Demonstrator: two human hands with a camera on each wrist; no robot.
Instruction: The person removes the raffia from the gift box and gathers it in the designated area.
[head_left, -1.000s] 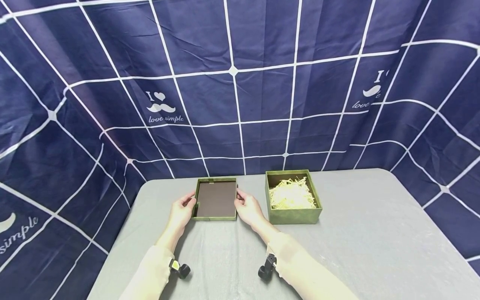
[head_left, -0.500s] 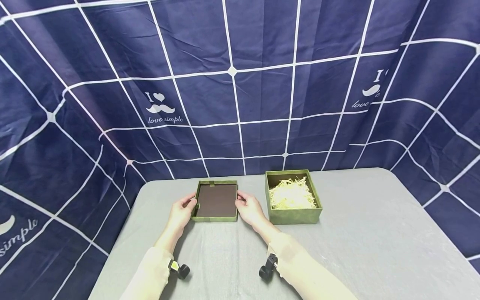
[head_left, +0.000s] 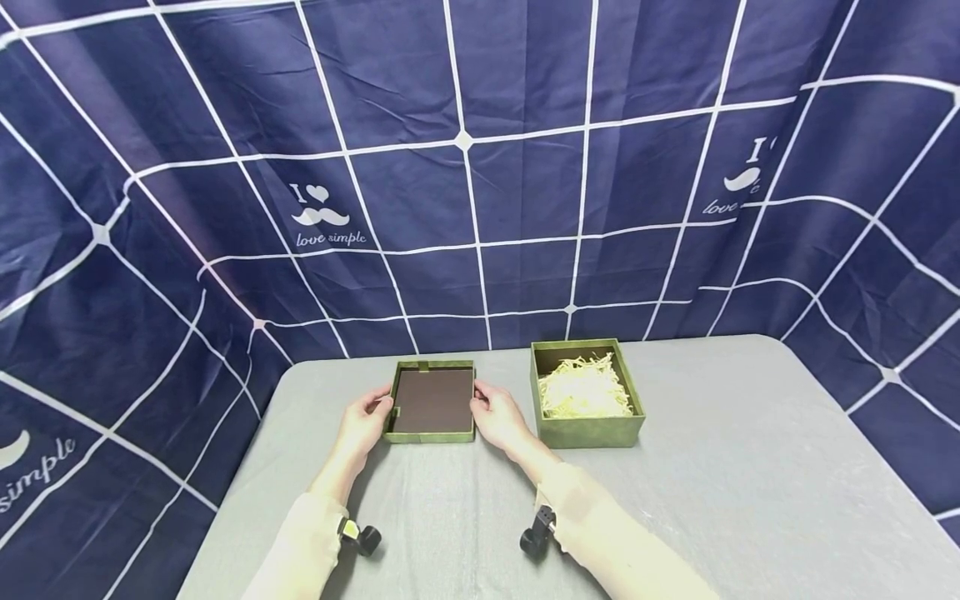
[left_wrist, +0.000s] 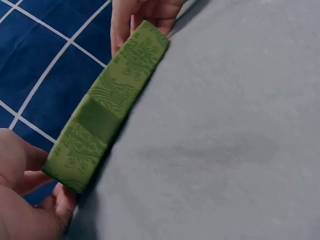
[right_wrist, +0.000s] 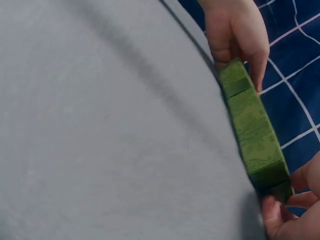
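- Draped at far left in navy cloth [head_left: 150, 292] with white grid lines, marked near the lower edge with the word "simple."
- Reaching in from the bottom left in a pale sleeve [head_left: 296, 546], with a black device [head_left: 368, 541] worn near the wrist.
- Gripping the left side of a shallow green tray [head_left: 433, 402] between thumb and fingers with the left hand [head_left: 363, 419].
- Held open side up between both hands, left of center toward the far edge of a gray-covered table [head_left: 750, 458]; lined in dark brown, with small green tabs [head_left: 397, 412] along the left and far walls. Patterned outside with florals and crossed by a plain green band [left_wrist: 98, 119] in the left wrist view. Cannot tell whether touching the tabletop.
- Gripping the tray's right side, likewise between thumb and fingers, with the right hand [head_left: 497, 414].
- Stretching back toward bottom right in a matching sleeve [head_left: 607, 533], with a second black device [head_left: 534, 546] at the wrist.
- Set on the table just beyond the right hand, apart from the tray: a deep, open green box [head_left: 590, 432], filled with pale yellow shredded filler [head_left: 587, 390].
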